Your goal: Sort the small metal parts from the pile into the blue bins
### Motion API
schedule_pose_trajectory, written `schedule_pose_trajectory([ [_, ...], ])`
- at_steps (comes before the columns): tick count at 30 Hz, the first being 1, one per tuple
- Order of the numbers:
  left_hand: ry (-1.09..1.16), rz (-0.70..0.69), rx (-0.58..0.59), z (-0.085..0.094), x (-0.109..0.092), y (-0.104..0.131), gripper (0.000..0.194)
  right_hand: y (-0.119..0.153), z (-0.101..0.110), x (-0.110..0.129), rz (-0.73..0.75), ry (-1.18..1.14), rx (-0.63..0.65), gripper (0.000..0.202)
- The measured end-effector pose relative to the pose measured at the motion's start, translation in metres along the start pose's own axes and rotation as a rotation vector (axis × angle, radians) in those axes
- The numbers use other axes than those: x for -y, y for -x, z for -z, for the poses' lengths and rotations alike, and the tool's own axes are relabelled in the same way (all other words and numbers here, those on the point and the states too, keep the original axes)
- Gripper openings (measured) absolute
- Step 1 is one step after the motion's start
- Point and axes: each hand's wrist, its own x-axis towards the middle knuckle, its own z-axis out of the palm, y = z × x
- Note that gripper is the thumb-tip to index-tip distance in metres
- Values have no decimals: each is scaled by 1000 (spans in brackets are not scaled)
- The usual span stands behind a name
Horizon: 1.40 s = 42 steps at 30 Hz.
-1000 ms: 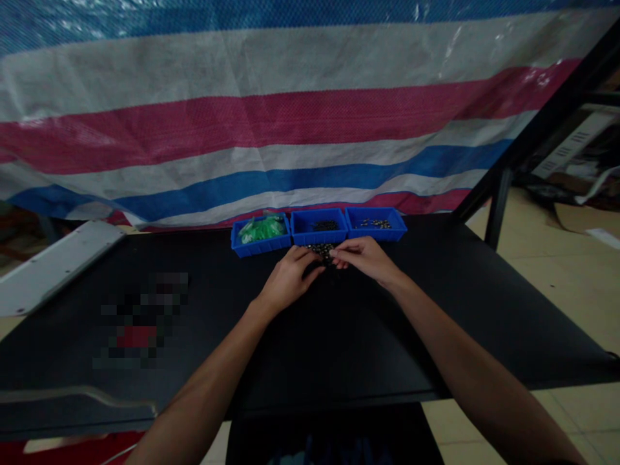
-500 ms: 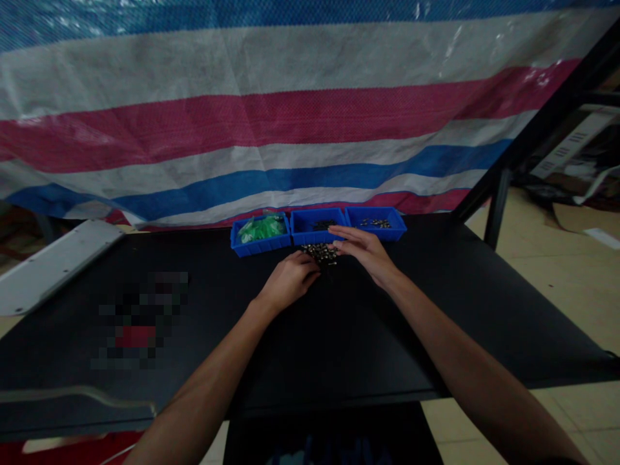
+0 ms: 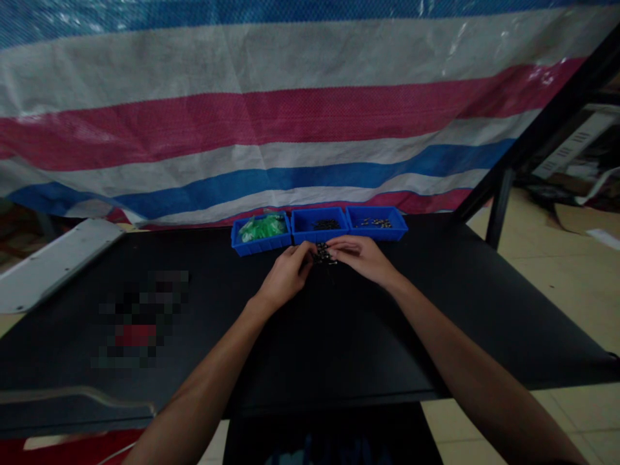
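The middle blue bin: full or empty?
Partly filled: the middle blue bin holds small dark pieces toward its right, with bare bottom showing.

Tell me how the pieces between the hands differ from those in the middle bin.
The loose pile shows bright metallic glints; the binned pieces look mostly dark. The pile lies on the black table, while the binned pieces lie inside the blue bin. Both are small parts.

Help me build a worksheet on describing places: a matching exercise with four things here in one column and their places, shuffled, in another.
1. Green bundle
2. Dark small parts
3. Loose pile
4. White panel

A. Between left hand and right hand
B. Left end of the table
C. Left blue tray
D. Middle blue tray

Pairs: 1-C, 2-D, 3-A, 4-B
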Motion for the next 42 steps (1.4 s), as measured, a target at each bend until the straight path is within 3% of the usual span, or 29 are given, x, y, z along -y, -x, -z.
schedule_pose_trajectory([
  [5, 122, -33, -129, -1, -7, -2, 27, 2, -2, -2, -9, -34, 153, 30],
  [9, 158, -32, -187, -2, -10, -3, 26, 3, -4, 1, -55, -121, 179, 24],
  [14, 30, -67, -19, -1, -10, 0, 13, 2, 0, 3, -93, -135, 60, 21],
  [19, -71, -179, 194, -4, -6, 3, 24, 1, 1, 6, 29, -267, -65, 65],
  [22, -115, -186, 227, -5, -5, 2, 21, 3, 1, 9, 68, -300, -45, 77],
  [28, -232, -103, 234, 2, -6, -1, 11, 3, 2, 7, 60, -281, -18, 67],
  [32, -150, -33, 161, 4, -2, -1, 10, -1, 2, 1, 42, -252, -32, 55],
  [36, 24, -16, -28, 3, -1, -1, 11, -1, 1, -3, 49, -85, -38, 35],
  [42, 181, 46, -114, 1, -4, -1, 19, 3, -5, 0, 12, -28, 165, 29],
])
